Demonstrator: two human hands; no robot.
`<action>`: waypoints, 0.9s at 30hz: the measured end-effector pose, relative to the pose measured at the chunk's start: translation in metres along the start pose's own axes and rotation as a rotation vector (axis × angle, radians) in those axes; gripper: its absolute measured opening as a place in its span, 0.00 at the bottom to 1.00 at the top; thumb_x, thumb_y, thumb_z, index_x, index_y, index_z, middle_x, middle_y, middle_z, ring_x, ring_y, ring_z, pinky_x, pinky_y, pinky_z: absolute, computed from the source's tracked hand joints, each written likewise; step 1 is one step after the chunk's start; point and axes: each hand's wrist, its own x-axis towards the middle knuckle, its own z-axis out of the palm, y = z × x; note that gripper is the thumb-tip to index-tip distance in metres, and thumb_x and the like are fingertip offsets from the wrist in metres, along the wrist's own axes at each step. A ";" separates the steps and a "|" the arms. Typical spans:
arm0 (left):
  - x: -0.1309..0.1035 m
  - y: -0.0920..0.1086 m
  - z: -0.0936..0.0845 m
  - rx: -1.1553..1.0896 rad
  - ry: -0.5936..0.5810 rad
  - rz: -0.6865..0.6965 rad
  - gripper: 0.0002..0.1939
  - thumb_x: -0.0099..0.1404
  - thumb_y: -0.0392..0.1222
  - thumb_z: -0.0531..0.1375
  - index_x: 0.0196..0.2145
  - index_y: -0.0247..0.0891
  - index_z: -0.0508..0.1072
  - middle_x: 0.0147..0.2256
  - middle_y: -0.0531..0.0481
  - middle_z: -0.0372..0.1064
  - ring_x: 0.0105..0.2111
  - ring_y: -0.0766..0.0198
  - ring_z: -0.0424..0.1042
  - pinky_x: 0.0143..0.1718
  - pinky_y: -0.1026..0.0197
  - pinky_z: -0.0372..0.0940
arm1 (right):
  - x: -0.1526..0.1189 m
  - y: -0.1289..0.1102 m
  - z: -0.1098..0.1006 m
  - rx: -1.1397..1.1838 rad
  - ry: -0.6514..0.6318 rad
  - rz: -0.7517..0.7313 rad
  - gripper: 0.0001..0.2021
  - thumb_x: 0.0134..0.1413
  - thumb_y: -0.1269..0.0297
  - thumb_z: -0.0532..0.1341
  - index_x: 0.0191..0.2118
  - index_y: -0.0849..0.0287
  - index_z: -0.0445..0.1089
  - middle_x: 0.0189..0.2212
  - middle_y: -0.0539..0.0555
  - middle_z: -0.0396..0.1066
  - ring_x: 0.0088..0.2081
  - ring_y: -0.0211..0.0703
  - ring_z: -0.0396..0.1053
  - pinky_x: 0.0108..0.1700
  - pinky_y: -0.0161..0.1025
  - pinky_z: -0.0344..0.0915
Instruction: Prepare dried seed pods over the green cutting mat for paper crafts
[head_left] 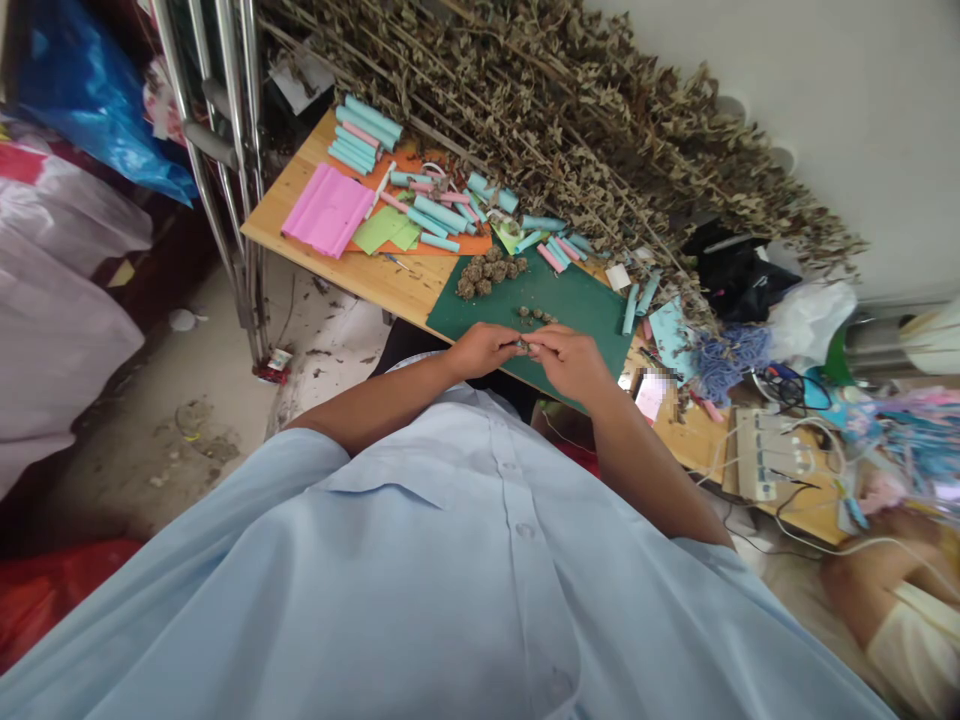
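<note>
My left hand (484, 350) and my right hand (568, 362) meet at the near edge of a green mat (600, 325). Between their closed fingertips is a small greyish-green piece (523, 344), partly hidden by the fingers. Just beyond them on the mat lie several small brown balls (538, 316). Farther back and to the left, a heap of larger, rough brown clumps (487, 272) rests on the mat.
Dried leafy stems (525, 110) stretch across the back. Blue and pink paper rolls (442, 213) and a pink sheet (328, 210) lie on the wooden table (281, 215). Metal crutches (244, 180) stand left. At right are a phone (651, 395), a power strip (754, 455) and another person's arm (870, 575).
</note>
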 end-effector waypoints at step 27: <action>0.000 -0.004 0.001 -0.024 -0.038 0.066 0.18 0.77 0.51 0.58 0.46 0.37 0.83 0.39 0.46 0.82 0.39 0.62 0.78 0.43 0.63 0.67 | 0.022 -0.014 -0.010 0.186 -0.095 0.469 0.07 0.50 0.60 0.73 0.32 0.57 0.78 0.23 0.50 0.76 0.27 0.42 0.73 0.32 0.39 0.70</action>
